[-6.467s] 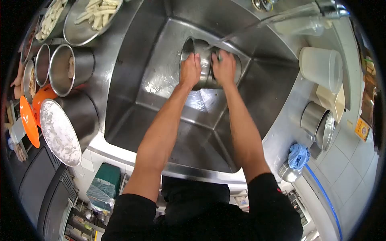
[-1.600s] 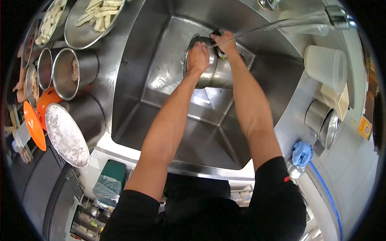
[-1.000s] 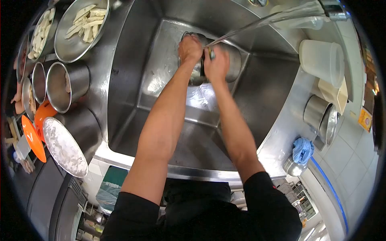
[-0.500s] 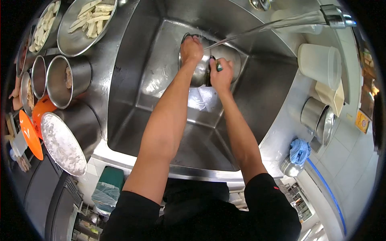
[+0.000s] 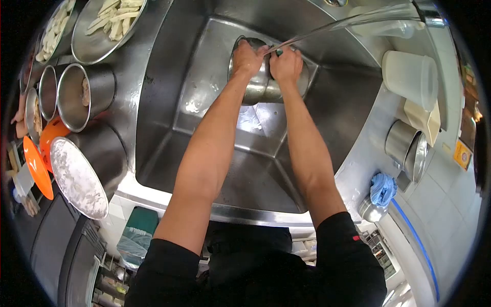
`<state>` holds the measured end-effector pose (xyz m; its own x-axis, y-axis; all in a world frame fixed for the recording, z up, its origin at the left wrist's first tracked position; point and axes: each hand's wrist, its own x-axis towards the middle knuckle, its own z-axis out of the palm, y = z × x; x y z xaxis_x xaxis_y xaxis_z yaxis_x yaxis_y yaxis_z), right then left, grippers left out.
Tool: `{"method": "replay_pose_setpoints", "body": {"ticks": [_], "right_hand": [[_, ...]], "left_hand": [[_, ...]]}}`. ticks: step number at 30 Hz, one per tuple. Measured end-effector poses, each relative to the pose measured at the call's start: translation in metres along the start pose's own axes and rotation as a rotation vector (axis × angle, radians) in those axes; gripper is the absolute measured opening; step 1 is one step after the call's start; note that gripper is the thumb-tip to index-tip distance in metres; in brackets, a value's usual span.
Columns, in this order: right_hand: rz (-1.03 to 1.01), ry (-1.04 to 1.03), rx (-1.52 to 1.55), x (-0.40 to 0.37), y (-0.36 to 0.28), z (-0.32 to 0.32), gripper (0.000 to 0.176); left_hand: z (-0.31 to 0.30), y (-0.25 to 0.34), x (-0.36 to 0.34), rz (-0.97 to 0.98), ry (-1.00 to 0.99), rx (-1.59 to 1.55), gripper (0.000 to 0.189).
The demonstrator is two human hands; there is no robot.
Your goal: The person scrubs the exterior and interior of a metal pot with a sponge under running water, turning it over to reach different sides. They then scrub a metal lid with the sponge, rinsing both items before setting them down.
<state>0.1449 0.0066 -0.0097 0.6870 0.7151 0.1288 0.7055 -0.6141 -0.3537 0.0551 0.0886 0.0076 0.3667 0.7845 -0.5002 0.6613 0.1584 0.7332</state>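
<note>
In the steel sink [image 5: 240,176], a shiny metal pot [image 5: 259,88] lies on its side near the far wall. My left hand [image 5: 247,59] is closed on the pot's rim at its left end. My right hand [image 5: 286,65] is closed over the pot's upper right part, with a bit of a green scrubber [image 5: 279,52] showing at its fingers. Water [image 5: 327,29] streams from the tap [image 5: 430,13] at the upper right and lands between the two hands.
On the left counter stand a bowl of pale strips [image 5: 97,43], steel pots [image 5: 99,92] and a flour-covered round container [image 5: 76,176]. Plastic tubs [image 5: 404,77], metal pots [image 5: 400,140] and a blue cloth [image 5: 382,189] are on the right. A person's arm shows at the far left.
My right hand has moved up and slightly right over the pot, covering most of the green scrubber. My left hand has shifted slightly right. The view has shifted a little.
</note>
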Motion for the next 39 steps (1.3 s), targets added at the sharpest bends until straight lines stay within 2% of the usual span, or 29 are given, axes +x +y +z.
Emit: {"method": "replay_pose_setpoints", "body": {"ticks": [3,5,7,8,9,11,12,14,17,18,21,22,25,26,27,29,33,34,35,39], "right_hand": [[-0.078,0.129,0.128,-0.035,0.001,-0.006,0.019],[0.094,0.005,0.199,-0.057,-0.011,-0.024,0.018],[0.09,0.037,0.204,-0.042,-0.004,-0.012,0.016],[0.017,0.067,0.135,-0.03,-0.003,-0.013,0.014],[-0.051,0.098,0.067,-0.02,0.001,-0.014,0.014],[-0.023,0.056,0.024,-0.014,0.033,-0.016,0.016],[0.074,0.094,-0.025,-0.01,0.059,-0.016,0.016],[0.202,0.131,-0.108,-0.008,0.101,-0.015,0.02],[0.127,0.07,-0.08,-0.024,0.079,-0.019,0.022],[-0.058,0.014,-0.063,-0.034,0.064,-0.02,0.025],[-0.183,0.041,0.034,-0.016,0.075,-0.023,0.026],[0.052,0.034,0.002,-0.005,0.077,-0.023,0.024],[0.143,0.0,-0.102,-0.006,0.051,-0.02,0.023],[0.01,-0.002,-0.111,-0.018,0.028,-0.023,0.025],[-0.066,-0.029,0.047,-0.021,0.017,-0.016,0.025],[-0.068,0.005,0.066,-0.013,0.016,-0.019,0.023],[-0.169,0.142,0.071,0.012,0.097,-0.01,0.019],[-0.062,0.217,0.044,0.01,0.118,-0.004,0.017],[0.044,0.289,0.021,0.01,0.127,0.0,0.015],[0.027,0.259,-0.04,0.008,0.11,-0.003,0.02]], "left_hand": [[0.008,-0.011,0.011,0.066,0.019,-0.002,0.055],[0.003,-0.002,0.004,0.037,0.013,0.003,0.057],[0.005,-0.005,0.003,-0.009,0.049,0.011,0.059],[0.009,-0.008,0.004,0.045,0.137,0.042,0.06],[0.007,-0.007,0.005,0.058,0.124,0.044,0.06],[0.006,-0.004,0.003,-0.019,0.125,0.019,0.059],[0.009,-0.006,-0.001,-0.013,0.112,0.018,0.059],[0.01,-0.007,0.0,0.024,0.211,0.024,0.058],[0.006,0.005,0.0,-0.051,0.125,0.092,0.059],[0.008,0.004,0.001,-0.054,0.134,0.09,0.059],[0.005,0.002,0.005,-0.057,0.141,0.087,0.059],[0.004,0.004,0.007,-0.061,0.111,0.106,0.059],[0.004,0.007,0.009,-0.064,0.089,0.096,0.059],[0.005,0.008,0.008,-0.088,0.098,0.11,0.06],[0.007,0.005,0.009,-0.116,0.106,0.127,0.061],[0.007,-0.002,0.011,-0.103,0.101,0.164,0.061],[0.011,-0.007,0.02,-0.038,0.139,0.159,0.06],[0.008,-0.002,0.015,-0.083,0.121,0.116,0.058],[0.006,0.004,0.013,-0.085,0.127,0.115,0.058],[0.005,0.005,0.013,-0.13,0.112,0.144,0.058]]}}
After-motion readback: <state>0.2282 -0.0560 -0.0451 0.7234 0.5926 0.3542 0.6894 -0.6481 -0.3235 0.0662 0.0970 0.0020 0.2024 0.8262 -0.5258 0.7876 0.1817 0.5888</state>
